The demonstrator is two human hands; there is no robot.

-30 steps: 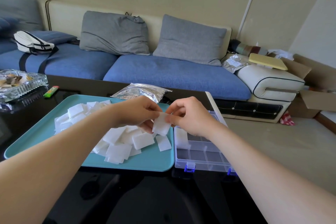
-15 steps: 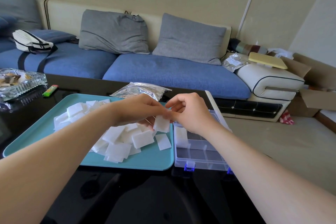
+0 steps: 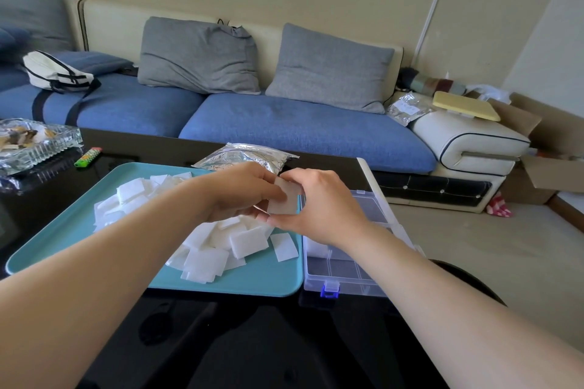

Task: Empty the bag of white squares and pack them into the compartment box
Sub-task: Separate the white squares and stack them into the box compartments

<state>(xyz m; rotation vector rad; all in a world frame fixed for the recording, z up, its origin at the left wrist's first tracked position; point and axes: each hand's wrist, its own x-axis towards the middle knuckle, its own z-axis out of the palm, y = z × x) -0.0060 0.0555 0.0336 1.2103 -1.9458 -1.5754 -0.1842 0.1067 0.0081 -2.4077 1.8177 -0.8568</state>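
Observation:
A pile of white squares (image 3: 208, 249) lies on the teal tray (image 3: 79, 224). Both hands meet over the tray's right edge. My left hand (image 3: 240, 193) and my right hand (image 3: 319, 208) pinch a small stack of white squares (image 3: 284, 199) between them. The clear compartment box (image 3: 347, 268) with a blue latch stands open just right of the tray, and a white square lies in one compartment under my right wrist. The silver bag (image 3: 243, 156) lies flat behind the tray, partly hidden by my left hand.
A glass ashtray (image 3: 34, 145) and a green lighter (image 3: 88, 156) sit at the table's far left. The box's raised lid (image 3: 376, 186) stands along its right side. A blue sofa (image 3: 284, 126) runs behind the black table (image 3: 252, 341).
The held squares have risen a little and tilted upright between both hands. My right hand's fingers have closed in around the stack's right and lower edges.

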